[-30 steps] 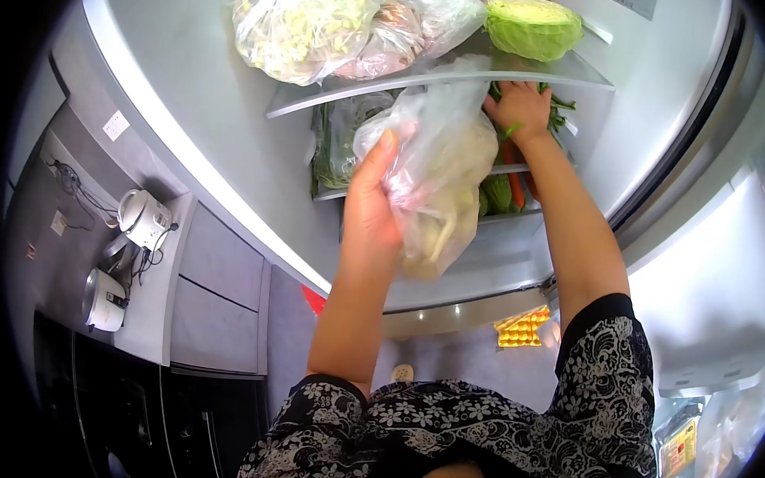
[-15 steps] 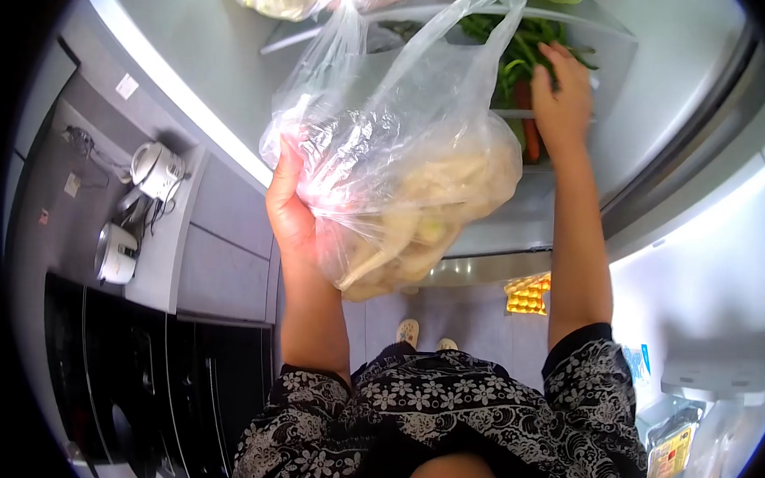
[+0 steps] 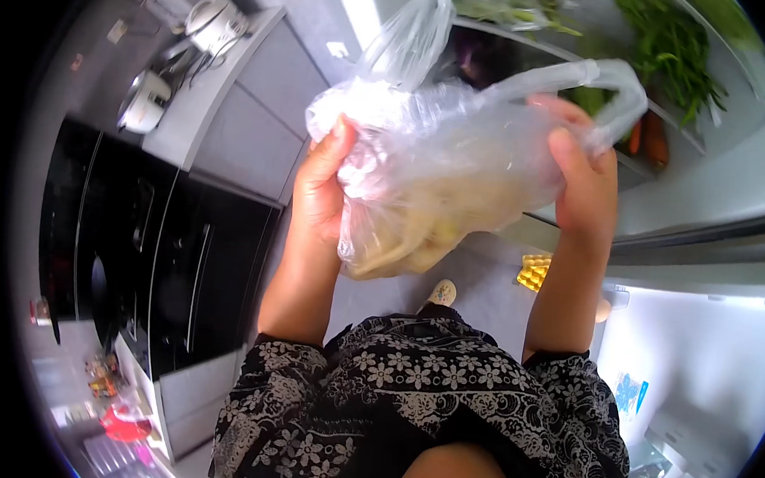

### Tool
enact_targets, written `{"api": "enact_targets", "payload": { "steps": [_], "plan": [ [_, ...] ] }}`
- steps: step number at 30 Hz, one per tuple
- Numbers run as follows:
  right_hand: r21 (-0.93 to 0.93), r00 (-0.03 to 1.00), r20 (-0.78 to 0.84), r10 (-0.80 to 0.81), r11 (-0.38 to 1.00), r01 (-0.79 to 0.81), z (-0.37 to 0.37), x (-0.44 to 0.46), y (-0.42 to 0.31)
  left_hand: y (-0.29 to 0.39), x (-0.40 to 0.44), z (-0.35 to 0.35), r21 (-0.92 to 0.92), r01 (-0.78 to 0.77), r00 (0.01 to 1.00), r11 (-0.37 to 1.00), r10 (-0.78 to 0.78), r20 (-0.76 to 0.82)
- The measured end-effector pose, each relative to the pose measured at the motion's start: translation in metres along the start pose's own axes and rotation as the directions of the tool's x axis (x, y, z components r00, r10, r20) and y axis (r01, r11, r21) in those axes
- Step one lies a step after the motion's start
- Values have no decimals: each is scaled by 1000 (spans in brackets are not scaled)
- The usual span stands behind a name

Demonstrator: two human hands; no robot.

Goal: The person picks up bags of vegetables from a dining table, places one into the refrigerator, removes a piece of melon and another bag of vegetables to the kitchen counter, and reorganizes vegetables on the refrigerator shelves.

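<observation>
A clear plastic carrier bag (image 3: 463, 187) hangs in front of me with pale beige, lumpy food inside. Its kind cannot be made out through the film. My left hand (image 3: 323, 180) grips the bunched left side of the bag, thumb on top. On the other side my right hand (image 3: 586, 180) holds the bag's upper right edge, its fingers partly behind the film. One loop handle stands up at the left; the other arches by my right hand. Beyond it, green peppers (image 3: 669, 51) and carrots (image 3: 654, 139) lie in the fridge drawer (image 3: 748, 111).
Dark purple produce (image 3: 478, 58) and bagged greens (image 3: 524, 8) lie at the top. The open fridge door (image 3: 697, 342) is at the right. Cookers (image 3: 216, 27) stand on the left counter (image 3: 221, 92). A yellow egg tray (image 3: 533, 271) is low down, near the floor.
My right hand has left the green peppers and taken hold of the bag. My view has turned, so the fridge drawer now sits further right. My left hand keeps its grip.
</observation>
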State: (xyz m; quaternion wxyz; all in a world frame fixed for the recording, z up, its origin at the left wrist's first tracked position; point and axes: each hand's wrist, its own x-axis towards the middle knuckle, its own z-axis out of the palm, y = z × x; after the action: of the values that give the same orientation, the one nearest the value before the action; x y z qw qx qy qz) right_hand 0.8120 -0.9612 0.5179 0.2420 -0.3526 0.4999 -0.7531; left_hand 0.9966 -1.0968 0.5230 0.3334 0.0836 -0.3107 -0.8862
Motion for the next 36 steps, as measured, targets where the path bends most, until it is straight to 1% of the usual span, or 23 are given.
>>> {"api": "enact_targets", "payload": {
  "steps": [1,2,4,5,7,8,10,12,15,16,18,19,20,22,24,26,27,28,30,31,32,34,36],
  "plan": [
    [39,994,-7,106,994,-106,3,-3,10,4,-7,-14,50,-3,998,999,6,-61],
    [38,993,26,119,992,-120,10,-8,16,10,-18,-24,44,-28,996,999,31,-85],
    [177,980,-90,176,971,-159,28,-24,25,23,-42,-40,312,-163,965,936,217,-146],
    [177,981,-53,188,968,-176,37,-35,30,29,-54,-45,247,-175,949,953,230,-216],
    [144,940,2,341,930,-338,57,-60,41,43,-89,-74,348,-224,905,910,327,-271],
    [140,935,42,352,925,-354,69,-70,52,50,-109,-86,383,-231,872,894,365,-326],
    [129,936,168,308,935,-331,90,-95,81,72,-158,-120,355,-234,928,905,317,-196],
    [158,899,241,365,900,-407,108,-113,96,77,-200,-126,436,-240,899,867,368,-238],
    [177,912,193,362,901,-396,135,-142,101,68,-264,-133,813,-136,685,566,647,-336],
    [158,900,224,373,898,-412,143,-150,95,69,-290,-140,808,-136,659,573,661,-358],
    [185,870,295,395,870,-457,155,-165,84,67,-349,-159,861,0,614,509,679,-402],
    [169,853,327,407,863,-477,161,-177,86,60,-380,-168,788,25,597,615,623,-505],
    [130,815,406,414,856,-500,168,-187,90,56,-412,-178,693,75,640,717,499,-585],
    [52,718,556,418,845,-532,185,-206,99,41,-447,-163,545,-152,640,825,502,-582],
    [-20,670,591,448,839,-543,207,-224,104,34,-477,-147,527,-200,609,826,526,-593],
    [-212,484,732,480,835,-507,228,-238,110,23,-508,-141,478,-318,534,818,572,-623],
    [-323,399,745,534,813,-485,241,-246,113,26,-525,-134,411,-325,623,852,520,-584],
    [-342,353,765,538,805,-485,255,-254,110,26,-539,-127,415,-343,584,843,537,-609],
    [-395,226,819,528,804,-445,283,-271,104,20,-559,-116,507,-233,604,830,532,-594],
    [-372,108,875,471,800,-471,289,-271,111,13,-565,-112,562,-215,545,799,576,-610],
    [-393,54,881,470,791,-468,301,-278,119,10,-575,-108,562,-226,499,796,590,-635],
    [-438,-78,886,458,768,-467,327,-293,131,12,-592,-97,599,-114,357,793,595,-720],
    [-473,-189,880,436,763,-440,356,-307,139,8,-613,-101,656,-157,255,738,672,-695]
  ]
}}
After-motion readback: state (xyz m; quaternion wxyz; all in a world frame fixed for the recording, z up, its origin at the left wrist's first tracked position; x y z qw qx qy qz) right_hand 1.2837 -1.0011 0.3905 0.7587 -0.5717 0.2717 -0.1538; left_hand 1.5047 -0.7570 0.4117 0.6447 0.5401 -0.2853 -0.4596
